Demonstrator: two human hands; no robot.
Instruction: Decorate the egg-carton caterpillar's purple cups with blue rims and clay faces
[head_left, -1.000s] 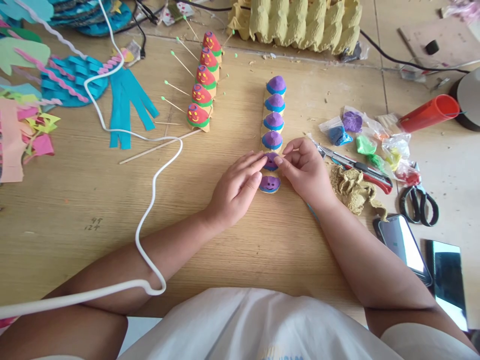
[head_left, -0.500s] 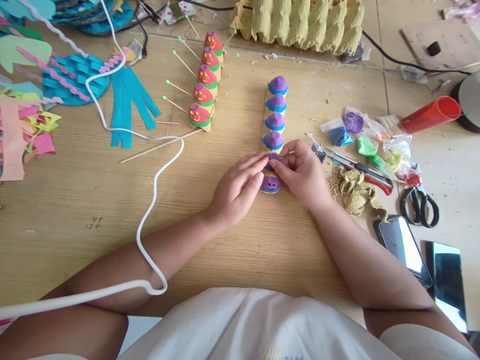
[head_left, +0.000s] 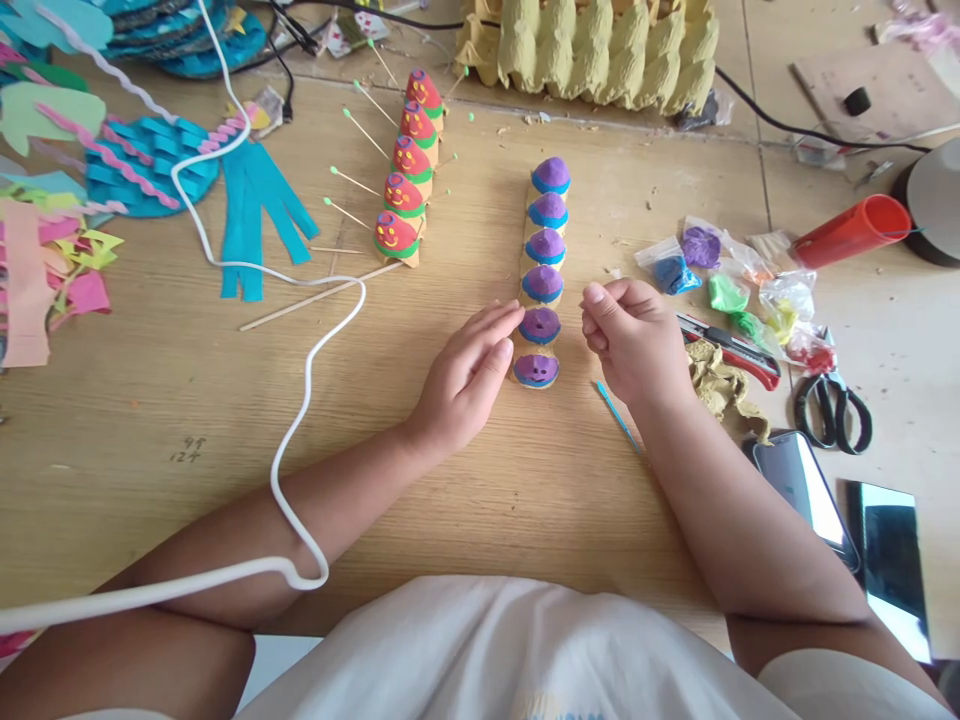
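A strip of egg-carton cups (head_left: 546, 248) stands on the table, each cup capped in purple over blue modelling clay. Two dark eyes and a mouth mark the nearest cup (head_left: 536, 371); the cup behind it (head_left: 540, 325) bears a small dark dot. My left hand (head_left: 466, 378) rests along the strip's left side, fingers stretched out, fingertips at that dotted cup. To the right, apart from the strip, my right hand (head_left: 637, 335) is closed in a pinch; anything between its fingertips is too small to make out. A thin blue stick (head_left: 616, 412) shows beside my right wrist.
A finished red-and-green cup strip (head_left: 403, 194) with green-tipped sticks stands back left. Bagged clay (head_left: 671, 272), a box cutter (head_left: 731, 352), carton scraps (head_left: 716, 380), scissors (head_left: 834, 408) and phones (head_left: 806, 490) lie right. A white cable (head_left: 304, 400) crosses the left side.
My right hand has drawn back to the right from the dotted cup, still pinched, uncovering the cup and the blue stick. My left hand has shifted slightly left.
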